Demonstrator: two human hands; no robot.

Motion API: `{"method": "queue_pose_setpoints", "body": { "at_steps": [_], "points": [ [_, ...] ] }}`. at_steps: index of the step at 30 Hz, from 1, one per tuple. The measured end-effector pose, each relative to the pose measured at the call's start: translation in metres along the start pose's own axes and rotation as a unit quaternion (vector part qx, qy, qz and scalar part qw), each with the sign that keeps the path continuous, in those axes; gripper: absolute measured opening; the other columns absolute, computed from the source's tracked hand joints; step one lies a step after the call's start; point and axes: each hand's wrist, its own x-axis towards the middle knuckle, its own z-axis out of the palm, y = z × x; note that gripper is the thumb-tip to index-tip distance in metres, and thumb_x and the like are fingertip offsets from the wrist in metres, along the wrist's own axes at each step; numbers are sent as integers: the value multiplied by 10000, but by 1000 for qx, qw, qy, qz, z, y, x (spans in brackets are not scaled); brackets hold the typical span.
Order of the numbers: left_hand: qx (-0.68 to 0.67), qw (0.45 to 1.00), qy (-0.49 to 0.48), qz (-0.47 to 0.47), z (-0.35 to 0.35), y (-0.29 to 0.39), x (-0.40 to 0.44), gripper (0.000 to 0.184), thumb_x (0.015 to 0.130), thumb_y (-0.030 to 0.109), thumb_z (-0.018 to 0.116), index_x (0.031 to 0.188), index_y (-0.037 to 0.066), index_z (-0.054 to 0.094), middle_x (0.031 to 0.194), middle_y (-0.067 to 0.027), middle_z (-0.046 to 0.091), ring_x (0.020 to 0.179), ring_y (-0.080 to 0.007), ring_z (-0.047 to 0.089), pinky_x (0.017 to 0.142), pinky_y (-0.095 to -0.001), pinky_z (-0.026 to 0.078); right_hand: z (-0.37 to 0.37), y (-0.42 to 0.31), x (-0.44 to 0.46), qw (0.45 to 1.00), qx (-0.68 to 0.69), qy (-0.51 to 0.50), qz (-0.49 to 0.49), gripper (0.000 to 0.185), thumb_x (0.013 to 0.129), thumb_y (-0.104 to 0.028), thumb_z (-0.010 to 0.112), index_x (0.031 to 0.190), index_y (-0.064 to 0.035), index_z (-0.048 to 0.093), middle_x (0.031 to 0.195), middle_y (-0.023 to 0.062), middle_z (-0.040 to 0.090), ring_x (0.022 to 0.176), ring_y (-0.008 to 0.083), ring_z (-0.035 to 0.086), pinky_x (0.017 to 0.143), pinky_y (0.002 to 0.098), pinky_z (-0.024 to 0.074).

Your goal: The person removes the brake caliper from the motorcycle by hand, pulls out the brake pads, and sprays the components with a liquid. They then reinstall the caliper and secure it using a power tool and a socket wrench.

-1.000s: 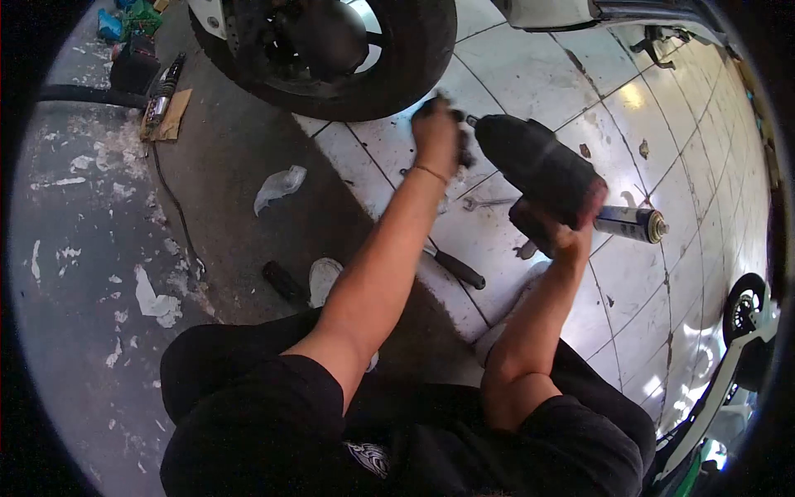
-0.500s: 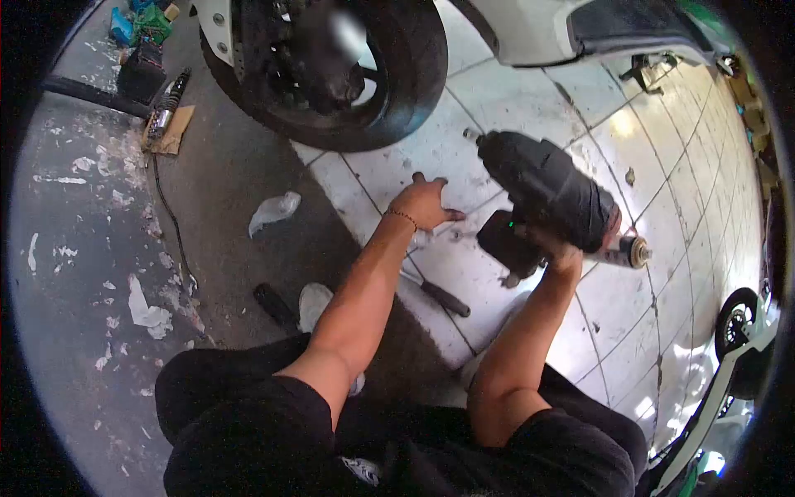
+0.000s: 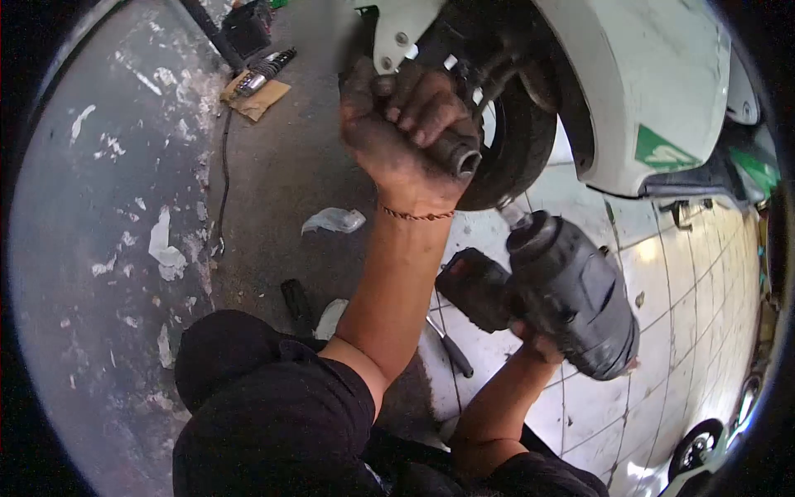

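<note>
My left hand (image 3: 397,166), raised palm up in front of the scooter, has its fingers curled round a dark metal socket (image 3: 462,156). The socket's hollow end points toward the lower right. Another rounded metal end shows near the fingertips; I cannot tell if it is a separate piece. My right hand (image 3: 537,341) grips the handle of a black cordless impact wrench (image 3: 575,290), its bare drive tip pointing up toward the tire (image 3: 534,157). The wrench body hides part of that hand. The two hands are apart.
The scooter's white body panel (image 3: 654,66) overhangs at upper right. A screwdriver-like tool (image 3: 455,356) lies on the white tiles beneath my arms. To the left are a shock absorber (image 3: 265,73) on cardboard (image 3: 261,101), a cable and a plastic scrap (image 3: 333,220).
My left hand has risen from the floor tiles and now holds the socket. The impact wrench has shifted slightly right and down. The view has swung, bringing more of the scooter's body into sight.
</note>
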Motion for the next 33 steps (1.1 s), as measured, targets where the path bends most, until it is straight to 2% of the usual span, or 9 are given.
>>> {"method": "queue_pose_setpoints", "body": {
  "at_steps": [10,19,22,24,26,28,29,30,33],
  "points": [
    [25,1000,-5,0,21,19,2,296,913,212,528,656,114,420,516,23,348,392,-83,320,309,-197,330,26,11,-30,994,13,10,110,658,855,-466,551,1337,-21,506,1332,152,540,1252,319,491,1089,435,358],
    [349,934,46,-54,52,-34,4,309,889,199,560,628,148,401,511,63,328,411,-51,307,325,-178,262,57,4,-51,985,-92,33,144,667,874,-507,529,1359,-51,490,1349,138,529,1269,305,477,1093,434,355],
    [334,925,-19,-181,63,-47,11,301,881,198,565,631,145,406,499,60,331,410,-59,309,342,-195,267,70,6,-47,963,224,71,129,692,885,-547,548,1421,-130,414,1416,85,469,1320,238,420,1105,423,345],
    [343,909,-1,-236,65,-37,28,298,885,219,553,631,139,420,497,54,340,429,-70,326,381,-206,287,79,-2,-43,992,-4,5,123,774,660,-404,837,1322,-164,515,1323,81,538,1261,330,451,1087,429,331],
    [304,907,-28,-289,70,-26,42,288,862,254,640,983,3,714,637,-123,651,434,-174,493,445,-332,424,71,-22,-37,988,76,17,133,810,702,-278,842,1383,-93,444,1363,54,511,1273,230,456,1076,397,366],
    [446,865,-34,-227,85,-5,45,376,865,378,623,1039,61,727,816,-178,701,724,-265,669,733,-348,542,79,-36,-32,958,226,52,169,810,678,-306,847,1359,-87,467,1356,50,516,1275,253,454,1076,396,356],
    [432,863,-36,-259,87,21,51,219,878,310,581,834,96,580,662,-66,528,592,-173,510,574,-279,420,61,-45,-12,998,-41,-36,-25,773,702,-353,805,1358,-110,477,1380,58,497,1299,275,429,1092,411,330],
    [416,862,-36,-289,87,41,50,303,890,243,540,629,132,433,509,47,355,460,-81,351,415,-210,298,63,-51,-8,998,-35,-45,-33,773,702,-353,805,1358,-110,477,1380,58,497,1299,275,429,1092,411,330],
    [347,913,27,-211,67,81,14,286,860,280,550,639,128,451,551,44,362,480,-90,354,446,-220,309,77,-65,3,989,-18,-111,-98,701,724,-315,787,1341,-138,504,1364,73,513,1280,291,446,1098,424,315]
  ]
}}
